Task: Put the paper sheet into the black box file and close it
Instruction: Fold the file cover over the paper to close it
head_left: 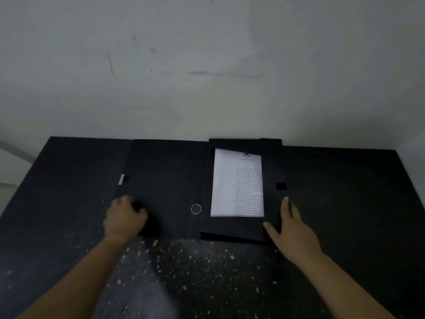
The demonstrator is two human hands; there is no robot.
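Head view, only cam.

Black box file (pixel 170 180) lies open flat on dark speckled table (pixel 345 203), up against the wall (pixel 207 54) at 12 o'clock. Two halves: lid panel to 9 o'clock, tray half (pixel 271 166) to 3 o'clock, spine betw. them running 12–6. Metal finger ring (pixel 196 209) on the spine strip, near its 6 o'clock end.

Paper sheet (pixel 238 183) already inside tray half, printed side up, long axis 12–6, parallel w/ spine. Sits square, edges within the tray walls as far as I can tell.

L hand (pixel 125 218): curled over lid's near corner at abt 7 o'clock of the file; fingers look wrapped on the lid edge, but blurred, so true pinch vs. just resting on it — can't tell. R hand (pixel 293 229): fingers extended, not gripping anything, lying flat along tray's 3 o'clock wall near the 5 o'clock corner, thumb on the front flap; looks like bracing.

Key relation: lid lies to 9 o'clock of the sheet, hinge on the 12–6 spine. Closing prob. means swinging lid up and over toward 3 o'clock. L hand nearer the lid's free edge; R nearer the tray.

Closure tabs: dark patch (pixel 281 186) on tray's 3 o'clock wall, pale strip (pixel 122 179) on lid's 9 o'clock edge. Should meet when shut.

Counts: 1 file, 1 sheet visible (more beneath — can't tell), 1 ring, 2 tabs, 2 hands.
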